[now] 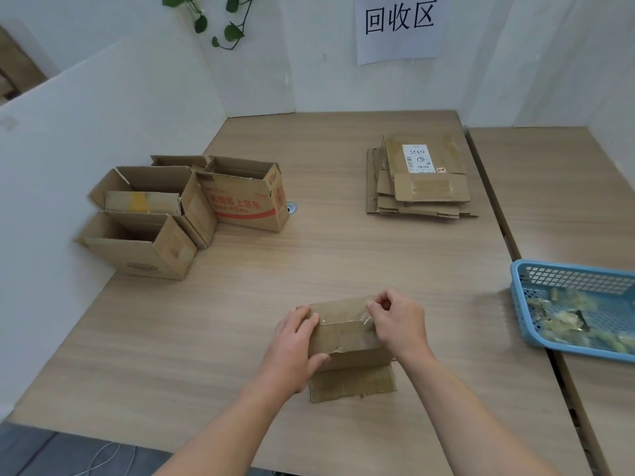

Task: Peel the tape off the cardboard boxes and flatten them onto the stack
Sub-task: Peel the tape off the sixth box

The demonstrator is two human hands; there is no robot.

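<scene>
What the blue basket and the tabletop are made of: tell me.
Blue basket: looks like moulded plastic, slightly glossy, with a lattice of square holes. Tabletop: pale wood-grain streaks, matte; probably laminate, though real wood cannot be excluded.

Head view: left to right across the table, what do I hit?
Plain open boxes → red-printed open box → taped box, gripped by the left hand, right hand pinching its tape → flattened stack → blue basket of tape scraps.

boxes (pixel 347 338): brown | basket (pixel 529 324): blue, grid | table (pixel 343 255): light woodgrain
</scene>
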